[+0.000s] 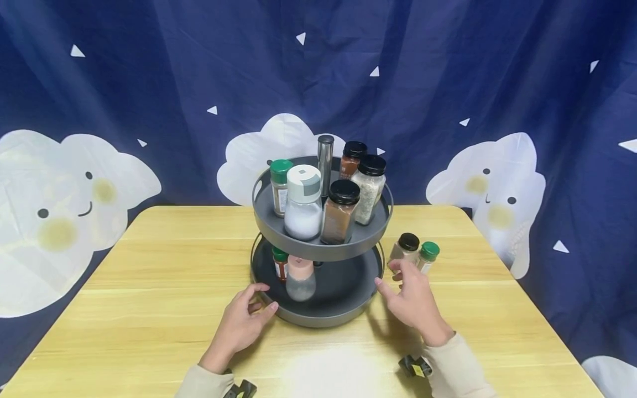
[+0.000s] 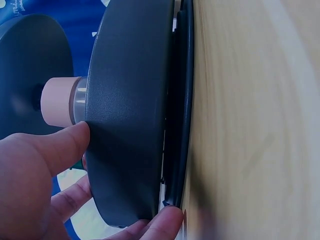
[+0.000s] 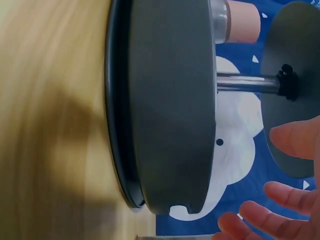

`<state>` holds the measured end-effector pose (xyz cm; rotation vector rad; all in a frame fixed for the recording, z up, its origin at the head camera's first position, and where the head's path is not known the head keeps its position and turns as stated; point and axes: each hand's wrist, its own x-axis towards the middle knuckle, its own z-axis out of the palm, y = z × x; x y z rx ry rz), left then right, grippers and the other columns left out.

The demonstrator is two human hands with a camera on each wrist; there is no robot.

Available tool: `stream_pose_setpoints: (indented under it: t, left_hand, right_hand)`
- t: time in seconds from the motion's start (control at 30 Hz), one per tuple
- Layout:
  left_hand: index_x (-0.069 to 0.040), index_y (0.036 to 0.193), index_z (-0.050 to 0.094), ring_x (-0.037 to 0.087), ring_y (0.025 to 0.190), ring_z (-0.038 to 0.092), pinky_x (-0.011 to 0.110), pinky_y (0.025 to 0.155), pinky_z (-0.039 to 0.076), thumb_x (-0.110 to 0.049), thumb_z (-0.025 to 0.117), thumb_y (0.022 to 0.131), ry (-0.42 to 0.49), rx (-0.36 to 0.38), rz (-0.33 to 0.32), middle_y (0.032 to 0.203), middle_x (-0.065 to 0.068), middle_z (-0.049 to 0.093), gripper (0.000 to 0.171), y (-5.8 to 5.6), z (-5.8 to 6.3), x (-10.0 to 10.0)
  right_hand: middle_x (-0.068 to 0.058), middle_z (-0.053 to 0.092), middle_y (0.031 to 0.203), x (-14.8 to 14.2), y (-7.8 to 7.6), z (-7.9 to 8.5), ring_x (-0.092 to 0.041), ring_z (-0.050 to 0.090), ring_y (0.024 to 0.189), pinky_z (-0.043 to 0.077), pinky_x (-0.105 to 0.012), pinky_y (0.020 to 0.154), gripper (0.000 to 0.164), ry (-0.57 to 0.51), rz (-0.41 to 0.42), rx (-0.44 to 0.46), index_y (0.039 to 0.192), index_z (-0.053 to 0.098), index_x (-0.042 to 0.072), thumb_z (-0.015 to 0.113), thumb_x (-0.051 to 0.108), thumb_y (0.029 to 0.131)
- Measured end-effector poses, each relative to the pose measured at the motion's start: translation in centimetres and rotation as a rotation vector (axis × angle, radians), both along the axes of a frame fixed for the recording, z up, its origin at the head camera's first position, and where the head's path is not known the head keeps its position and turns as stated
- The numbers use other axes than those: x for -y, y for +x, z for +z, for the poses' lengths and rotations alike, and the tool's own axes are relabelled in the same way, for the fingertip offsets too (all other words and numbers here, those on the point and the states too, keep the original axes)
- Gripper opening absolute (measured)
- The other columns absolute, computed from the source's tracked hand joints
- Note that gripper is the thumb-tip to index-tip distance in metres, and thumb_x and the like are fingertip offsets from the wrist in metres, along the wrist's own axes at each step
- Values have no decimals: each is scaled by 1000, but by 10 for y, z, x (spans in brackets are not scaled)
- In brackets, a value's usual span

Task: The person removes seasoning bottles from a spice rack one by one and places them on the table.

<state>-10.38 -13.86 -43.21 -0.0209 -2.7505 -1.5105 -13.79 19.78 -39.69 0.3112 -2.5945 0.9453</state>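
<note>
A dark grey two-tier turntable (image 1: 328, 319) stands mid-table. My left hand (image 1: 241, 320) grips the left of its lower tray; in the left wrist view the thumb (image 2: 75, 137) lies at the rim's edge and other fingertips reach the base. My right hand (image 1: 413, 298) is beside the tray's right side, fingers loosely spread and holding nothing; the right wrist view shows its fingers apart from the rim. On the lower tray are a pink-capped jar (image 1: 301, 276) and a green-lidded spice jar (image 1: 281, 264). Behind my right hand stand a black-lidded jar (image 1: 405, 247) and another green-lidded jar (image 1: 429, 251).
The upper tray (image 1: 323, 251) bears a white-capped shaker (image 1: 303, 202), a green-lidded jar (image 1: 280, 188) and several black-lidded spice jars (image 1: 340, 215) around a metal post (image 1: 325, 160). A blue cloud-print curtain (image 1: 318, 72) hangs behind the wooden table (image 1: 149, 309).
</note>
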Motion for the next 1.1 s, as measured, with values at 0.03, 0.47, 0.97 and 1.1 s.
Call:
stream_pose_setpoints:
  t: [0.03, 0.47, 0.97, 1.1]
  left_hand:
    - [-14, 125, 57, 36, 109, 60, 43, 88, 54, -29, 70, 90, 2, -1, 1, 133, 23, 49, 40, 0, 0, 0]
    - [-14, 125, 57, 36, 108, 60, 43, 88, 54, -29, 70, 90, -10, -2, 4, 133, 23, 49, 40, 1, 0, 0]
    - [-13, 125, 57, 35, 108, 60, 44, 88, 54, -28, 69, 90, -28, -19, 8, 133, 21, 50, 40, 1, -1, 0]
    - [-12, 125, 57, 34, 107, 60, 45, 88, 53, -27, 70, 90, -53, -33, 9, 131, 20, 52, 40, 0, 1, -1]
  right_hand:
    - [-15, 62, 99, 1, 1, -1, -28, 60, 85, 53, -39, 69, 37, 0, 9, 4, 108, 59, -3, 77, 16, 81]
    - [-9, 60, 99, 15, 18, -18, -17, 55, 77, 50, -30, 64, 36, -11, 109, -15, 106, 60, 1, 80, 12, 78]
    - [3, 59, 91, 19, 13, -47, -3, 56, 71, 51, -21, 58, 25, -162, 317, -155, 85, 61, 10, 82, 2, 74]
    - [4, 59, 91, 20, 12, -47, -3, 56, 71, 52, -21, 59, 26, -187, 319, -156, 83, 61, 11, 82, 0, 72]
